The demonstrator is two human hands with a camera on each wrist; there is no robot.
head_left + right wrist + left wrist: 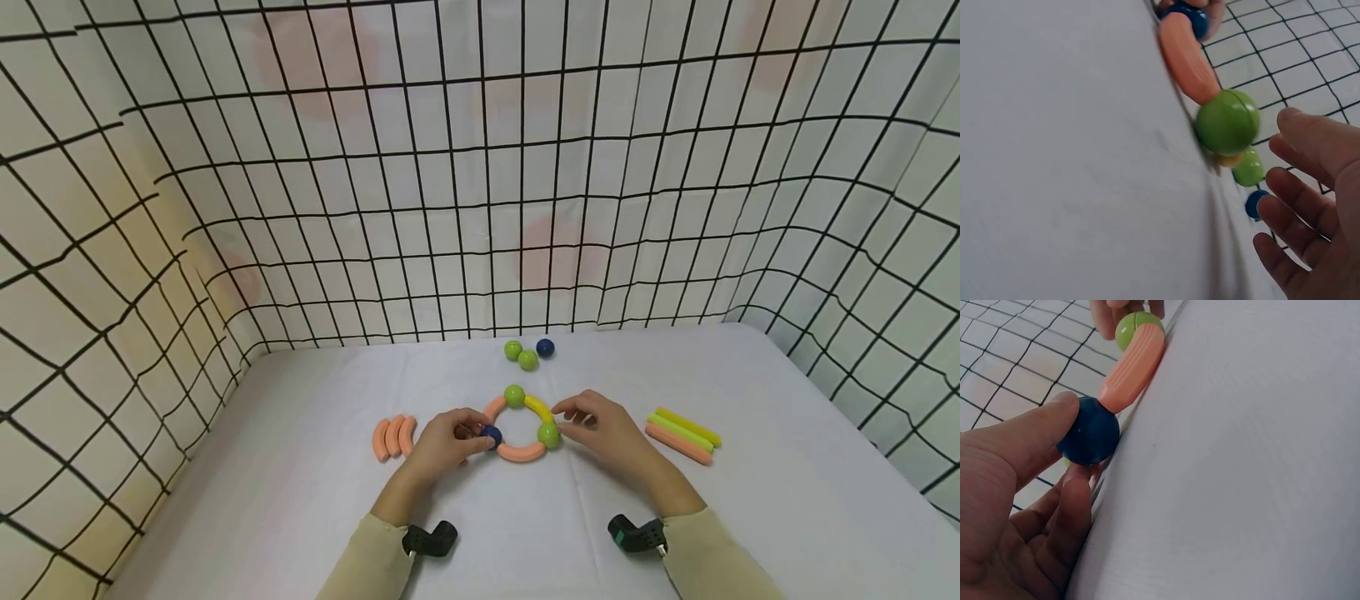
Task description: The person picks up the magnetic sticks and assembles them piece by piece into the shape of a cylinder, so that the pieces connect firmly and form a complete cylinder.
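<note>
A ring of balls and curved bars lies on the white table. On its left side my left hand (442, 443) pinches a blue ball (1090, 431) between thumb and fingers. An orange curved bar (521, 452) runs along the near side, joining the blue ball to a green ball (1227, 122). Beside that green ball is my right hand (606, 429), its fingers loosely bent and a small gap between them and the ball in the right wrist view. A yellow curved bar (538, 408), a second green ball (514, 396) and another orange curved bar (495, 407) form the far side.
Several orange curved bars (393, 437) lie left of the left hand. Straight bars in yellow, green and orange (678, 444) lie to the right. Loose green balls (528, 360) and a blue ball (545, 348) sit behind the ring. Black-gridded white walls (487, 167) enclose the table.
</note>
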